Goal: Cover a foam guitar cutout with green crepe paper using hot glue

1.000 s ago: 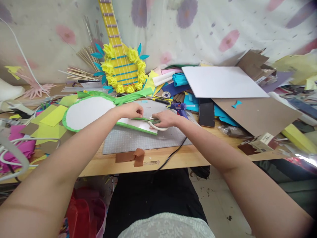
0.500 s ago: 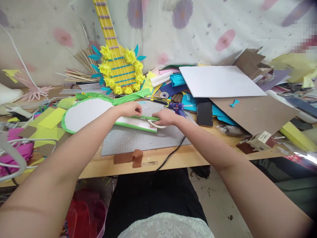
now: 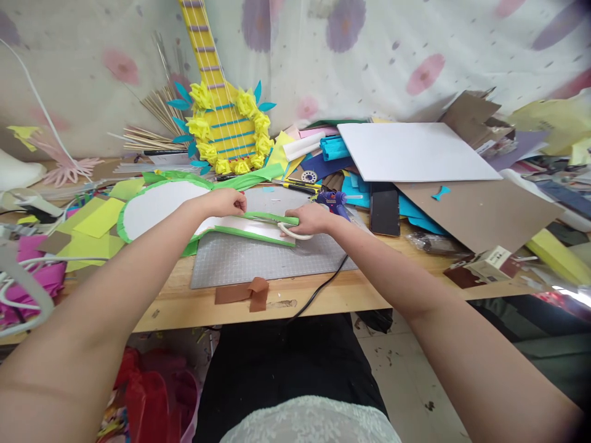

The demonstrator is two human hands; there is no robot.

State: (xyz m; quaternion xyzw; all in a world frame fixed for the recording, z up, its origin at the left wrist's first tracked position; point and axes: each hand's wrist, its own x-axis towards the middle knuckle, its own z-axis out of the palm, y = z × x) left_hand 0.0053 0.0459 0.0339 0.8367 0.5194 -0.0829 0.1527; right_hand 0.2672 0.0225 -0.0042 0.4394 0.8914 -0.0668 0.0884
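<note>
A white guitar-shaped board (image 3: 157,206) edged in green crepe paper lies across the grey cutting mat (image 3: 240,264), its narrow neck pointing right. My left hand (image 3: 226,202) rests over the neck's upper edge, fingers pinched on a green crepe paper strip (image 3: 270,216). Closed around the white-handled scissors (image 3: 295,234) is my right hand (image 3: 311,218), at the neck's right end by the strip. The scissor blades are mostly hidden beside the green paper. A loose green crepe paper piece (image 3: 253,177) trails behind the board.
A yellow paper guitar (image 3: 231,132) stands behind. To the right are a purple glue gun (image 3: 333,198), a black phone (image 3: 385,209), a white foam board (image 3: 415,151) and brown cardboard (image 3: 480,209). A black cable (image 3: 321,286) crosses the front edge near brown paper scraps (image 3: 237,293).
My left hand has slid left along the neck, baring more of the green strip. My right hand stays at the neck's end with the scissors. The whole view has shifted slightly.
</note>
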